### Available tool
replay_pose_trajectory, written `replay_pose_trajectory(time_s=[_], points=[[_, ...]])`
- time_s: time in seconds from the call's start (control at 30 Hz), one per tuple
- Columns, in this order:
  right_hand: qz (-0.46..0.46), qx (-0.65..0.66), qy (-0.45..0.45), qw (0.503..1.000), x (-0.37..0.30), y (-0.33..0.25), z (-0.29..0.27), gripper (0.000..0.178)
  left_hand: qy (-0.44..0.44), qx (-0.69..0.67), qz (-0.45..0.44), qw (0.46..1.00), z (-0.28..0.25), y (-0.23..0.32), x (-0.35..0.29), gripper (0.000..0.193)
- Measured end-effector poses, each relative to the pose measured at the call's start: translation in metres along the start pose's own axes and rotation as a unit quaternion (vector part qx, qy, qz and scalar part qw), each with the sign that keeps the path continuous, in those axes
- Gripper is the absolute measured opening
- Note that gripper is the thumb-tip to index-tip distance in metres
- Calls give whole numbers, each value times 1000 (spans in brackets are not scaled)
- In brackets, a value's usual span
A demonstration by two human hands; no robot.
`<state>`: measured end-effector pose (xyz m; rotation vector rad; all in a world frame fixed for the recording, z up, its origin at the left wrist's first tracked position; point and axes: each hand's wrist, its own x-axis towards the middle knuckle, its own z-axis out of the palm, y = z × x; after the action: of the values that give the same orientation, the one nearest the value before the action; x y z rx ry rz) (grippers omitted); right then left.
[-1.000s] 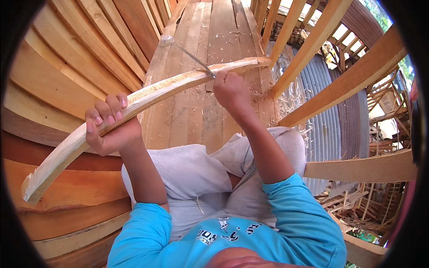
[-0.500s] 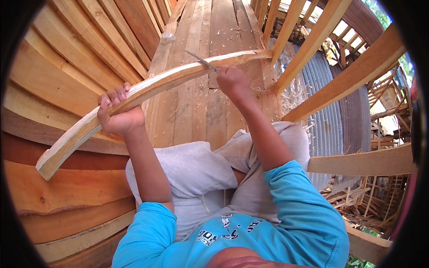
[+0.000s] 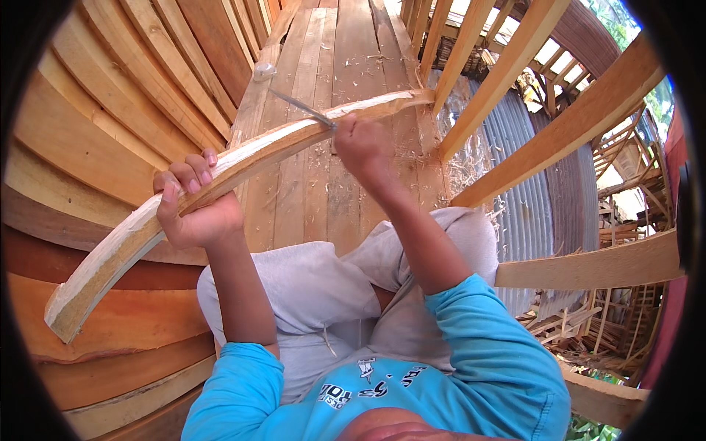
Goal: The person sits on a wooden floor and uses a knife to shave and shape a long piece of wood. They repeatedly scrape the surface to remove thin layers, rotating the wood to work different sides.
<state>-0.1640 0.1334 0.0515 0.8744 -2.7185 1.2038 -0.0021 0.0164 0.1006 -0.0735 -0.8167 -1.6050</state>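
Observation:
A long squared wooden pole (image 3: 276, 151), pale on its freshly cut upper face, runs from my lower left to the railing at the far right. My left hand (image 3: 200, 202) is wrapped round it towards its near end, thumb and fingers on opposite sides. In my right hand (image 3: 365, 150) is a knife, its handle hidden in the closed fist. The knife's blade (image 3: 303, 106) points up and left, lying across the pole's far edge.
A plank wall (image 3: 110, 132) rises close on my left. Upright wooden slats (image 3: 463, 51) form a railing on the right, with corrugated metal sheets (image 3: 526, 176) beyond. Shavings are scattered over the plank floor (image 3: 368, 66). A small clear container (image 3: 263, 71) stands by the wall.
My right hand has drawn the knife left along the pole, and more of the blade shows. The pole's near end has tipped lower. My left hand keeps its grip.

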Motion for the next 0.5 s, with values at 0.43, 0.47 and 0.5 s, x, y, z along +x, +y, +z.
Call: replay_pose_trajectory(time_s=[0.43,0.47,0.5], points=[[3,-53,22,998,-2,2,-13,53,-31,18,2,999,6,-3,-8,18],[16,-79,16,997,-6,-6,-15,53,-47,18,2,999,2,-3,-8,18],[17,-74,1,997,-6,-5,-16,53,-65,19,2,998,0,-1,-7,18]])
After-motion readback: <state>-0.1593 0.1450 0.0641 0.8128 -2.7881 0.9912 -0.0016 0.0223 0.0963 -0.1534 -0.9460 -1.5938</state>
